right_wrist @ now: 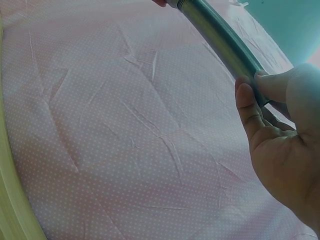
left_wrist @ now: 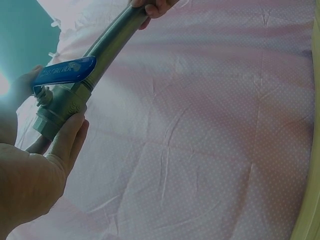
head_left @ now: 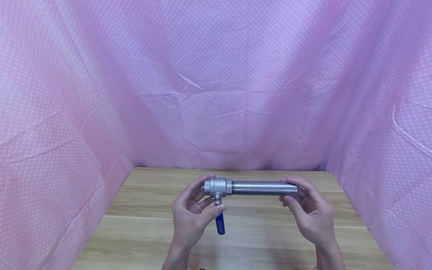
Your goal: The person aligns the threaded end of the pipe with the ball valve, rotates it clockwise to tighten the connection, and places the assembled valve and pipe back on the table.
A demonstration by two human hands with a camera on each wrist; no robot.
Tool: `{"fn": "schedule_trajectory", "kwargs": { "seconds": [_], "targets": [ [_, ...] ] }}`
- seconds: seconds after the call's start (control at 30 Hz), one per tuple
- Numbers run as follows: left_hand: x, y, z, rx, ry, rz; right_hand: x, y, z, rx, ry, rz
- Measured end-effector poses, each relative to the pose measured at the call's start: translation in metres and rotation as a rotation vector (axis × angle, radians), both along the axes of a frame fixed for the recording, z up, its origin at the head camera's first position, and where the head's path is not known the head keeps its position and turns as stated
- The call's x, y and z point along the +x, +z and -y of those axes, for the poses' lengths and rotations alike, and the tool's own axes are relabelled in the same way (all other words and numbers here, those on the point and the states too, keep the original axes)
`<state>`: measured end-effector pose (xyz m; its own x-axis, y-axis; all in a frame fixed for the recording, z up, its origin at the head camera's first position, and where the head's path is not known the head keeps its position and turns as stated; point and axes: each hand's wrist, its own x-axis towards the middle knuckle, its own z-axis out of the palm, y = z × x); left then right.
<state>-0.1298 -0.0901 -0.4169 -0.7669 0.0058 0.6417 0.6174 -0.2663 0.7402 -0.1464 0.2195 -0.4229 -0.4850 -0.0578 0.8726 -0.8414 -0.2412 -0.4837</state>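
The blue valve handle (left_wrist: 65,71) bears printed lettering, too blurred to read.

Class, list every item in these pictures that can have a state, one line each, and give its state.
ball valve: held above the table, joined to the pipe
blue handle: pointing toward the person
pipe: level, off the table
left hand: gripping the valve
right hand: gripping the pipe's free end

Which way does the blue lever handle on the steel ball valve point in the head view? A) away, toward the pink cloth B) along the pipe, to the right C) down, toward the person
C: the blue lever handle hangs below the steel ball valve, toward the person, beside the left hand.
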Motion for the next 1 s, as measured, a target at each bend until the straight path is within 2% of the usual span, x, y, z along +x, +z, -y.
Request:
{"fn": "schedule_trajectory", "kwargs": {
  "seconds": [0.23, 1.0],
  "targets": [
    [-0.0007, 0.0004, 0.0007, -0.005, 0.003, 0.000, -0.0003, 0.0010, 0.0013, -0.009, 0.015, -0.004],
    [-0.0021, 0.0031, 0.0021, -0.019, 0.010, 0.042, 0.0015, -0.0009, 0.0006, 0.031, -0.071, 0.026]
  ]
}}
